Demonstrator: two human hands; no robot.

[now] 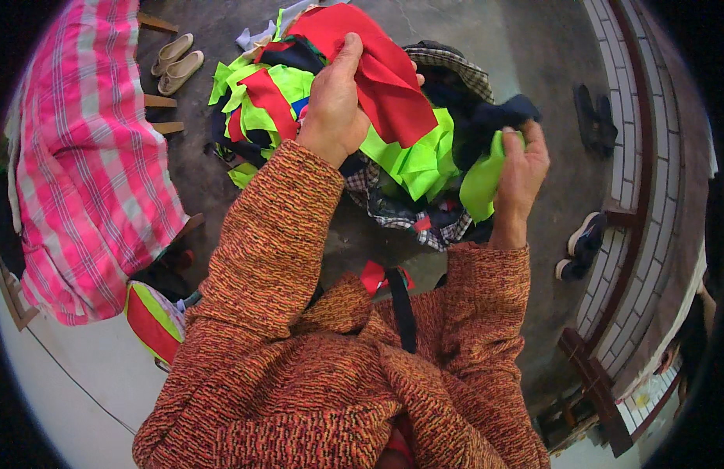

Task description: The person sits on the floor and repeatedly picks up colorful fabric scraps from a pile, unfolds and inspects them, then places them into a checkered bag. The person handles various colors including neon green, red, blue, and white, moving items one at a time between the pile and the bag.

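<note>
A red piece of cloth [393, 102] lies over my left hand [336, 109]. The thumb presses near its edge, and most fingers are hidden beneath, with one tip showing at the far side. To the right, my right hand [523, 172] pinches a small lime-green scrap of cloth [481, 184]. Dark navy cloth [499, 117] touches its fingertips; whether they grip it too I cannot tell. Under and around my hands is a heap of lime-green scraps [424, 160], with red strips [270, 102] and black-and-white checked fabric [448, 227].
A pink plaid cover [96, 156] drapes over something with wooden legs at the left. Beige shoes [178, 64] stand beside it. Dark slippers [596, 121] and dark shoes [585, 246] lie along the tiled wall [624, 156]. A red-and-lime bundle [153, 322] sits by my left elbow.
</note>
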